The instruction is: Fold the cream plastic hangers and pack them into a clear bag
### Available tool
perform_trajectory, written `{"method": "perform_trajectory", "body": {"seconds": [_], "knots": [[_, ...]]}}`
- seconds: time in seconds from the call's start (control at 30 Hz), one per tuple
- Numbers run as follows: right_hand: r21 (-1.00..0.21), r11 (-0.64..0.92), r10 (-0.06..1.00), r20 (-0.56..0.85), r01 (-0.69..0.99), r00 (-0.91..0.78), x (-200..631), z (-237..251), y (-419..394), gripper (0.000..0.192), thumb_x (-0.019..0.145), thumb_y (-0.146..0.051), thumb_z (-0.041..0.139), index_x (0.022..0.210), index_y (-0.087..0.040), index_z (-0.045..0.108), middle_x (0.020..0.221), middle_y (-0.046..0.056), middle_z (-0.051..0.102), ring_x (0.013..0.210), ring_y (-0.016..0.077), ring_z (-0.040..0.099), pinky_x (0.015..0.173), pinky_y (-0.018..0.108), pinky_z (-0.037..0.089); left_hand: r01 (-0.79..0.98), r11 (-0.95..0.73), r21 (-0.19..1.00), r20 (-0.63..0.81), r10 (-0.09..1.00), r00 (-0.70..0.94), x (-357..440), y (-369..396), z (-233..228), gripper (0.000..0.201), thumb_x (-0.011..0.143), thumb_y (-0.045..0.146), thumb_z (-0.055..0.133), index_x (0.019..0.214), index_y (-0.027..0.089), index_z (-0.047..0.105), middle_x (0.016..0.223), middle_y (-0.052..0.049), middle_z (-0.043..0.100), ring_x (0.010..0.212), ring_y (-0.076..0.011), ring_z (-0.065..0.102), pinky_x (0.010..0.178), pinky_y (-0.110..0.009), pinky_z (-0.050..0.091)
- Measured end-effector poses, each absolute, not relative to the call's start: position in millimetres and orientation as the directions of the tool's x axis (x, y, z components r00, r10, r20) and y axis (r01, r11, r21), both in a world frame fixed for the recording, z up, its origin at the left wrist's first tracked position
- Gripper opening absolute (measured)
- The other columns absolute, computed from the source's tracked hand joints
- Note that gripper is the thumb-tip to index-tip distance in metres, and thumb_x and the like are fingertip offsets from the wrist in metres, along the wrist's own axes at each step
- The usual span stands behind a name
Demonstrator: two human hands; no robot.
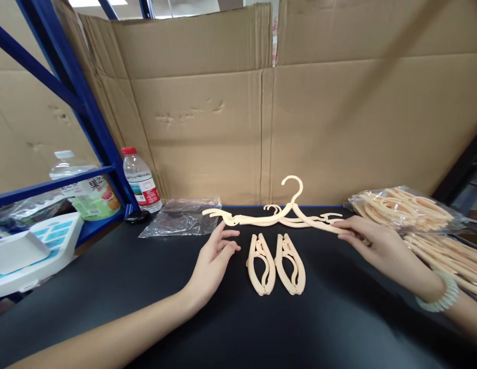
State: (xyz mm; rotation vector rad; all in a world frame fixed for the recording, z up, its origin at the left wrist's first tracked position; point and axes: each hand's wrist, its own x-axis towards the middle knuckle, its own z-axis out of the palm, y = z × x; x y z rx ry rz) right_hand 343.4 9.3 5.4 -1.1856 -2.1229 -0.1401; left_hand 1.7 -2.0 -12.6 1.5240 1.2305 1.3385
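Unfolded cream plastic hanger (284, 215) was pinched at its arm by the right hand (371, 241); left hand (213, 259) lay open, empty, on black surface (146, 287) beside two folded cream hangers (276, 264).

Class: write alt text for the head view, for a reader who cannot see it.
The right hand rests on an unfolded cream hanger; the left hand lies open beside two folded hangers on a black table. Bagged hangers sit right, a water bottle left.

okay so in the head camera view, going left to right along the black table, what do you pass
White tray → water bottle → clear plastic bag → left hand → two folded hangers lying side by side → right hand, resting on the arm of the unfolded hanger → bagged hangers.
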Motion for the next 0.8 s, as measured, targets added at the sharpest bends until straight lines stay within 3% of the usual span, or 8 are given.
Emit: {"method": "perform_trajectory", "body": {"seconds": [0.27,0.43,0.5,0.6,0.7,0.8], "knots": [[-0.249,0.621,0.724,0.546,0.743,-0.421,334,1,3,0.021,0.097,-0.033,0.043,0.102,-0.023,0.06,0.097,0.006,0.066,0.088,0.0212,0.063,0.074,0.033,0.054,0.29,-0.318,0.903,0.291,0.948,0.132,4,-5,-9,0.052,0.085,0.036,0.056,0.133,0.018,0.05,0.108,-0.008,0.065,0.091,-0.0196,0.062,0.087,-0.037,0.05],[-0.185,0.685,0.663,0.557,0.705,-0.499,326,-5,1,0.026,0.097,-0.024,0.037,0.112,-0.022,0.059,0.103,0.008,0.064,0.093,0.0214,0.062,0.081,0.035,0.052,0.367,-0.31,0.877,0.262,0.949,0.176,2,-6,-11,0.045,0.085,0.041,0.059,0.124,0.019,0.058,0.097,-0.006,0.07,0.089,-0.0218,0.065,0.08,-0.034,0.053],[-0.113,0.674,0.641,0.582,0.73,-0.501,325,-7,1,0.027,0.096,-0.022,0.038,0.113,-0.021,0.059,0.104,0.009,0.064,0.095,0.0228,0.061,0.083,0.038,0.05,0.391,-0.316,0.864,0.277,0.948,0.155,1,-6,-10,0.04,0.085,0.041,0.059,0.119,0.019,0.062,0.095,-0.005,0.071,0.089,-0.0222,0.066,0.081,-0.034,0.053],[0.07,0.539,0.622,0.639,0.839,-0.453,324,-6,-2,0.024,0.096,-0.022,0.04,0.105,-0.019,0.062,0.097,0.009,0.067,0.087,0.0267,0.058,0.078,0.043,0.046,0.414,-0.324,0.85,0.295,0.946,0.135,1,-5,-10,0.037,0.085,0.04,0.059,0.117,0.021,0.062,0.093,-0.003,0.072,0.089,-0.0224,0.067,0.083,-0.034,0.052],[0.232,0.377,0.61,0.666,0.897,-0.429,325,-5,-6,0.025,0.097,-0.023,0.04,0.099,-0.016,0.064,0.093,0.01,0.069,0.077,0.0267,0.059,0.067,0.04,0.043,0.387,-0.314,0.867,0.278,0.949,0.146,3,-6,-9,0.038,0.085,0.04,0.059,0.117,0.02,0.062,0.094,-0.004,0.073,0.092,-0.0227,0.067,0.084,-0.033,0.051],[0.319,0.277,0.587,0.69,0.906,-0.423,324,-4,-9,0.025,0.096,-0.017,0.039,0.1,-0.016,0.063,0.098,0.008,0.069,0.065,0.0225,0.06,0.056,0.036,0.039,0.337,-0.299,0.893,0.264,0.953,0.146,5,-8,-9,0.039,0.085,0.041,0.059,0.117,0.019,0.061,0.095,-0.005,0.073,0.093,-0.0231,0.067,0.083,-0.033,0.052]]}}
